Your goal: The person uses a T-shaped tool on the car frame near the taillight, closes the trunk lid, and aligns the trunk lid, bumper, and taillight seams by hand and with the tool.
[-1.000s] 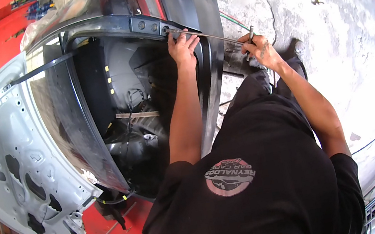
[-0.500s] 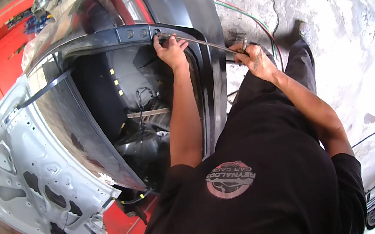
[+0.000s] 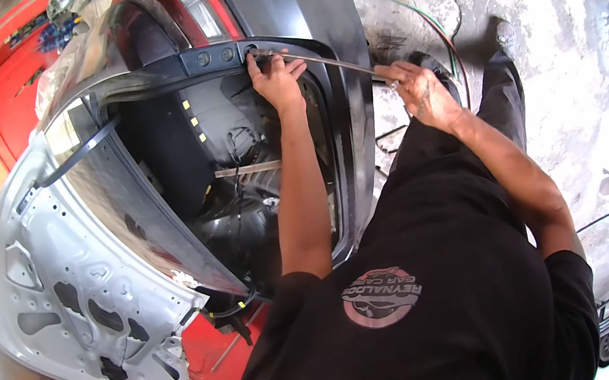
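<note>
Slim metal rod (image 3: 341,64) — long, straight, seemingly dull grey.

2 hands (image 3: 277,83) (image 3: 426,95), 1 metal rod (image 3: 336,63), 1 tail light (image 3: 207,15).

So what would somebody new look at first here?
Probably the big pale panel full of holes, on the left. Then the red tail light on the dark car, near the top, and, below and right of it, the left hand and right hand on a long metal rod.
</note>
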Action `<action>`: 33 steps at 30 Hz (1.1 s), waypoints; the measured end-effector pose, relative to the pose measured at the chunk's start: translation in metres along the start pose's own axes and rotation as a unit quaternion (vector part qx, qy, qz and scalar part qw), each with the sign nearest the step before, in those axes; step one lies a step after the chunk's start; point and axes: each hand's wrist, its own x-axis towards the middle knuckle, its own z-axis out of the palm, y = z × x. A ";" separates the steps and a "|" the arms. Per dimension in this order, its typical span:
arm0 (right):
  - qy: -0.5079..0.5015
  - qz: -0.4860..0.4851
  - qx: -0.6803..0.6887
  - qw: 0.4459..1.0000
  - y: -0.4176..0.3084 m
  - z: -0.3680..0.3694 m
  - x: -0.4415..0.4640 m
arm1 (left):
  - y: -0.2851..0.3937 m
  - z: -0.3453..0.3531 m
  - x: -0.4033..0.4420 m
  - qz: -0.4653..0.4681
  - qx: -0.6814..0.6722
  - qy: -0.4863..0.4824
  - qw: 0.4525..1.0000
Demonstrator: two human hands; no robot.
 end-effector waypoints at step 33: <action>-0.063 0.003 -0.354 0.933 -0.052 -0.043 0.036 | 0.002 0.054 -0.045 -0.159 -0.388 -0.089 0.903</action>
